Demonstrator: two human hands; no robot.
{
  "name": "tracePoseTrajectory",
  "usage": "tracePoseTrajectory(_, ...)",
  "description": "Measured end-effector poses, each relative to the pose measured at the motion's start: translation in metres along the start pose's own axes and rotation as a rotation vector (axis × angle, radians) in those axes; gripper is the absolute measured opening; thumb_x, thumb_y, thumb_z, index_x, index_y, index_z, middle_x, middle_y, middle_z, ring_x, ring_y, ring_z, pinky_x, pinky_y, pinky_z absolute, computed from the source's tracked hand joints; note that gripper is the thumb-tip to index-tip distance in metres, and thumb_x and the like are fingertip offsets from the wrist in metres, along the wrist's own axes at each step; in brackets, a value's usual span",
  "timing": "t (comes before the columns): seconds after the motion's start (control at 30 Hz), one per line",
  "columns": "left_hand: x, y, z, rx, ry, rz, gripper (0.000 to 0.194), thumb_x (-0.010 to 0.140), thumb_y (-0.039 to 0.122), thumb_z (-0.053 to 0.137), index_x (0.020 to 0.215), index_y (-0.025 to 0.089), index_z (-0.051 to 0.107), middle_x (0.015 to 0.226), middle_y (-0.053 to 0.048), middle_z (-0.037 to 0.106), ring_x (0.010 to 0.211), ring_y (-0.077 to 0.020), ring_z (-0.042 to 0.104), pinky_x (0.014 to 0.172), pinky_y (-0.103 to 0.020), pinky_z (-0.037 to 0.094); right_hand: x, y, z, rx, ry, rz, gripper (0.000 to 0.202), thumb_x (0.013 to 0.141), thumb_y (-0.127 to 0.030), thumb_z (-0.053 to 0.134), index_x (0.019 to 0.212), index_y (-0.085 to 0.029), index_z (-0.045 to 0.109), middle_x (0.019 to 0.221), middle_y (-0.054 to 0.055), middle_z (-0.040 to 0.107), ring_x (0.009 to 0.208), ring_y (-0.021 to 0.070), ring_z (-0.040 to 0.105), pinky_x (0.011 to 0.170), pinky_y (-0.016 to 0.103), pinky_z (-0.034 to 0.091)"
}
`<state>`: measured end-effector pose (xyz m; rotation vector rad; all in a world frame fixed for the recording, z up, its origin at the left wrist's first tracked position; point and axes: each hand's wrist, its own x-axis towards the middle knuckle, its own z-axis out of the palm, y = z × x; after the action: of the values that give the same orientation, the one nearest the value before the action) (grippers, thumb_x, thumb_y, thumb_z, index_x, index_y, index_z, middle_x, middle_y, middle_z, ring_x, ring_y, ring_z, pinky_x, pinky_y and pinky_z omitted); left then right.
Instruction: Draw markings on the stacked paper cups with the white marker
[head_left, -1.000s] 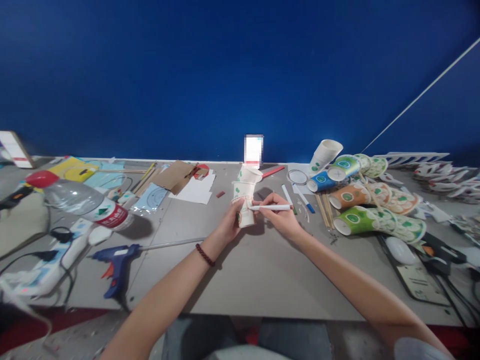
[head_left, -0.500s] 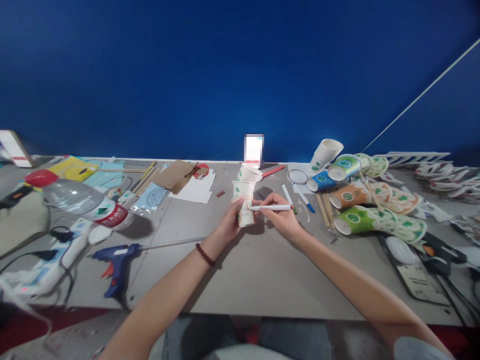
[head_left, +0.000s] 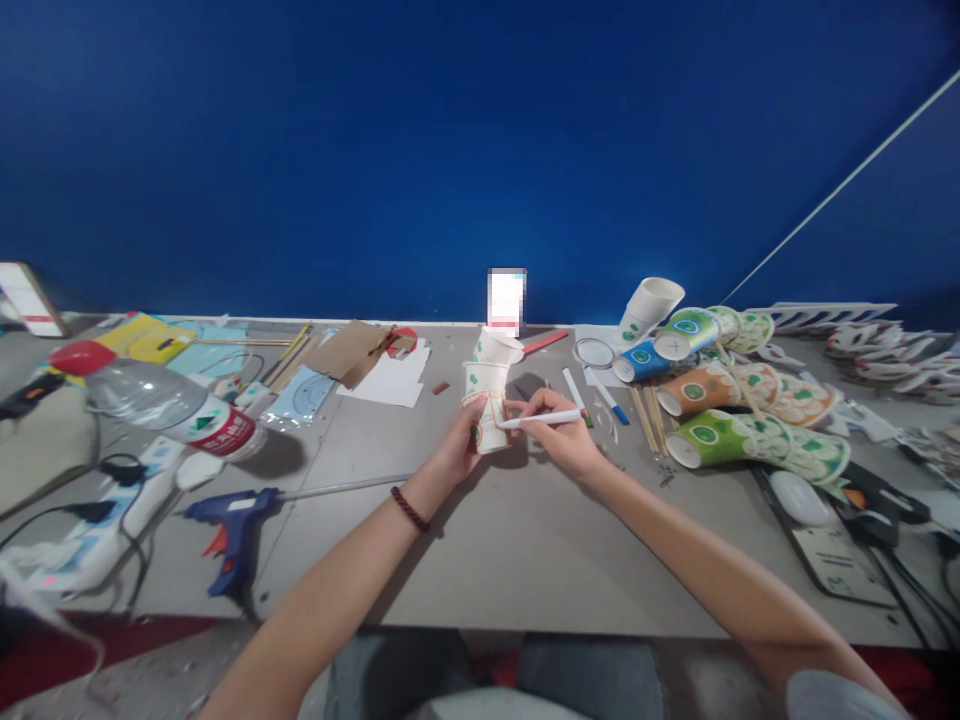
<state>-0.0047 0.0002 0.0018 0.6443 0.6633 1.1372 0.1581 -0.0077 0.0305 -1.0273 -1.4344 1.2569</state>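
My left hand (head_left: 459,440) is wrapped round the lower part of a joined column of white paper cups (head_left: 487,378) with green leaf prints, which tilts slightly near the middle of the table. Orange-red marks show on the lowest cup. Between the fingers of my right hand (head_left: 566,440) is a white marker (head_left: 544,418) with a reddish end. Its tip points left and meets or nearly meets the lowest cup; contact is too small to tell. The fingers of my left hand partly cover that cup's side.
To the right lie coloured cup columns (head_left: 750,440), a stack of white cups (head_left: 651,308), a blue-capped marker (head_left: 606,395) and wooden sticks (head_left: 651,420). Leftward are a blue glue gun (head_left: 236,525), a water bottle (head_left: 165,400), a power strip (head_left: 112,530) and cardboard (head_left: 352,350).
The marker's tip has shifted slightly down and left along the lowest cup, with my right hand moving a little. My left hand keeps its hold on the cups.
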Motion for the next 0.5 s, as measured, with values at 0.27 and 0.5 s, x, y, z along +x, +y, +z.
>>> tracePoseTrajectory(0.27,0.0013,-0.0024,-0.0027,-0.011,0.000,0.001,0.042,0.075,0.049,0.076,0.097,0.013,0.071,0.080,-0.007,0.071,0.068,-0.0196,0.067,0.066,-0.032,0.054,0.0007,0.0023,0.0002,-0.004,0.004,0.003,0.012,0.072,-0.021,0.068,0.069,-0.025,0.058,0.063,0.000,0.071,0.117,0.0320,0.069,0.089,0.043,0.056)
tracePoseTrajectory(0.5,0.0012,-0.0040,-0.0060,-0.017,0.011,-0.001,0.044,0.075,0.051,0.075,0.097,0.013,0.069,0.080,-0.006,0.071,0.072,-0.0192,0.068,0.066,-0.029,0.055,-0.0019,0.0006,0.0002,0.086,-0.074,0.021,0.012,0.068,-0.018,0.065,0.063,-0.026,0.058,0.051,-0.001,0.064,0.126,0.0332,0.062,0.096,0.047,0.054)
